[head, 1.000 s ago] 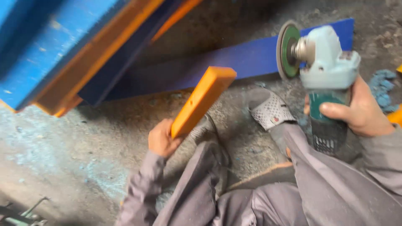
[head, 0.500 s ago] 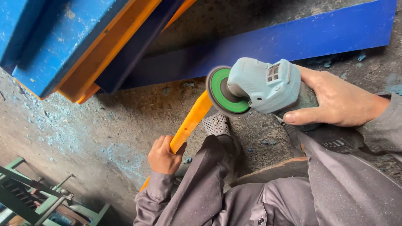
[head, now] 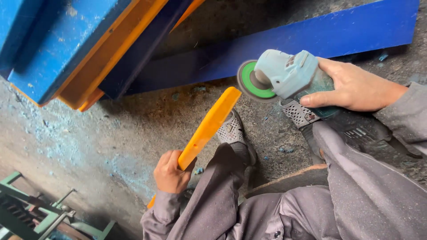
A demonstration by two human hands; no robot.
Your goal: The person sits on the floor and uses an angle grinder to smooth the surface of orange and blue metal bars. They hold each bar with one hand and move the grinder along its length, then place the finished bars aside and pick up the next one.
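My left hand (head: 170,172) grips a long orange plastic bar (head: 208,126) near its lower part, holding it slanted up to the right. My right hand (head: 353,86) holds a pale green angle grinder (head: 289,73) by its body. The grinder's green disc (head: 255,82) faces left and sits just right of and above the bar's upper tip, very close to it; whether they touch is unclear. My grey-trousered legs and perforated grey shoes (head: 231,129) lie below both.
A long blue plank (head: 338,33) lies on the dusty concrete floor behind the grinder. Stacked blue and orange panels (head: 84,53) fill the upper left. A green metal frame (head: 31,209) stands at the lower left. Blue dust speckles the floor.
The grinder has swung from upright at the far right down toward the orange bar's tip. The bar stays in my left hand, and the view has shifted slightly.
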